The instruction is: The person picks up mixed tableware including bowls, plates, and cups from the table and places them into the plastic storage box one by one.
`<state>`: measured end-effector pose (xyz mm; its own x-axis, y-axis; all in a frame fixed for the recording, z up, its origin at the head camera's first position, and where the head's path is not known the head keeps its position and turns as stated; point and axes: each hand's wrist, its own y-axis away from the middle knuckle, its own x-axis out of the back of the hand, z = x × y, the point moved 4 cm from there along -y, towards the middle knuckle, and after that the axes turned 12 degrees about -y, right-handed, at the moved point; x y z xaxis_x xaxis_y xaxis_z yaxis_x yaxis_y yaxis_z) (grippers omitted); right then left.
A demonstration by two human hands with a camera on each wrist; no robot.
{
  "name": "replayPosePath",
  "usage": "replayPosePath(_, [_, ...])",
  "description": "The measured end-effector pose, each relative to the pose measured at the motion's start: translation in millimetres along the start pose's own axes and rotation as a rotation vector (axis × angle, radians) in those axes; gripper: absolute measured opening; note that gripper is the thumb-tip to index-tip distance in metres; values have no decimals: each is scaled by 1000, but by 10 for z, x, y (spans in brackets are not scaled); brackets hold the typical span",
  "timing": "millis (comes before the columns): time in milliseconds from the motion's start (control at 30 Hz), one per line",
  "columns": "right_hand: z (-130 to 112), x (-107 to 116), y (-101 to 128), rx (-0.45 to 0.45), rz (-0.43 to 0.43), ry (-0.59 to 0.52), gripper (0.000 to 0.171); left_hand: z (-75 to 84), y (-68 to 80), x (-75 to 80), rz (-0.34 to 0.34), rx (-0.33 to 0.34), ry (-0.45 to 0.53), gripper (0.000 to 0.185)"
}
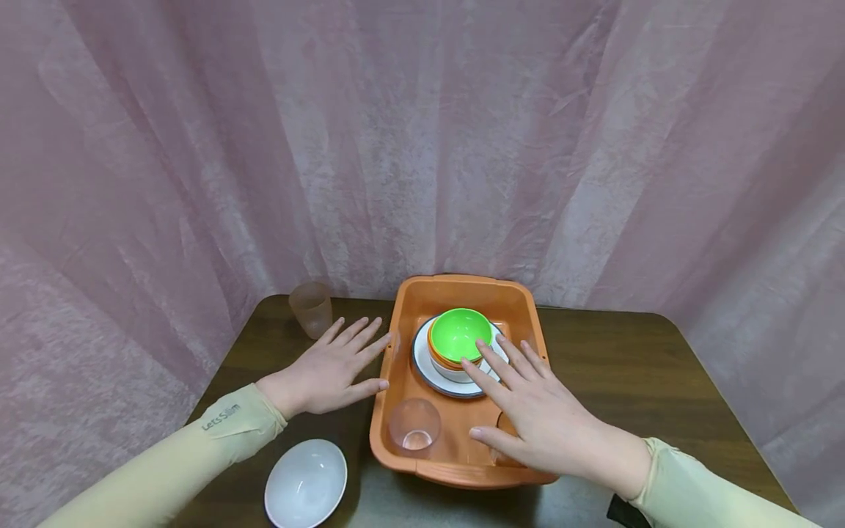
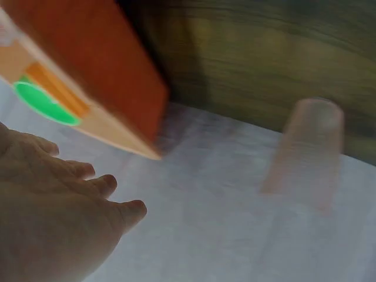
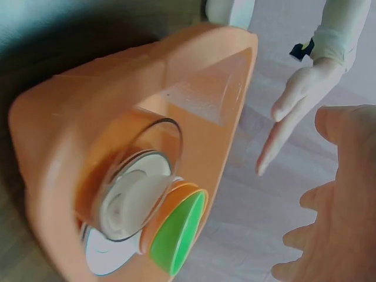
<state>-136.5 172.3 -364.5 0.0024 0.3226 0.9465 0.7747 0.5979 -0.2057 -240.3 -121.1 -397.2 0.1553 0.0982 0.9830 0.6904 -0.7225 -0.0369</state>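
Both hands hover with fingers spread and hold nothing. My left hand (image 1: 333,370) is beside the left rim of an orange plastic tub (image 1: 386,396). Over the tub's right side hangs my right hand (image 1: 538,414), partly covering a clear glass (image 3: 176,147). Inside the tub, a green bowl (image 1: 461,334) tops a stack with an orange bowl (image 1: 432,349) and a white bowl under it. That stack stands on a white plate (image 1: 423,368) with a dark rim. A clear tumbler (image 1: 414,424) is at the tub's front left.
A translucent cup (image 1: 312,309) stands at the table's back left corner. Near the front left, a white bowl (image 1: 306,482) sits on the dark wooden table (image 1: 614,359). A pink curtain (image 1: 422,147) hangs behind the table.
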Motion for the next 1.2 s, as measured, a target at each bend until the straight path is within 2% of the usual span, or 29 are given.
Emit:
replayPosePath(233, [-79, -9, -292, 35, -39, -15, 79, -308, 73, -204, -70, 115, 34, 78])
replayPosePath(467, [-145, -39, -594, 65, -49, -16, 81, -525, 139, -426, -113, 169, 71, 81])
replayPosePath(700, [-170, -70, -817, 54, -61, 19, 82, -661, 199, -491, -193, 229, 67, 83])
replayPosePath(1000, [-202, -174, -1026, 5, -142, -22, 82, -791, 288, -561, -234, 270, 52, 83])
replayPosePath(1200, [-217, -219, -1169, 8, -146, -10, 81, -897, 325, -623, -262, 311, 88, 83])
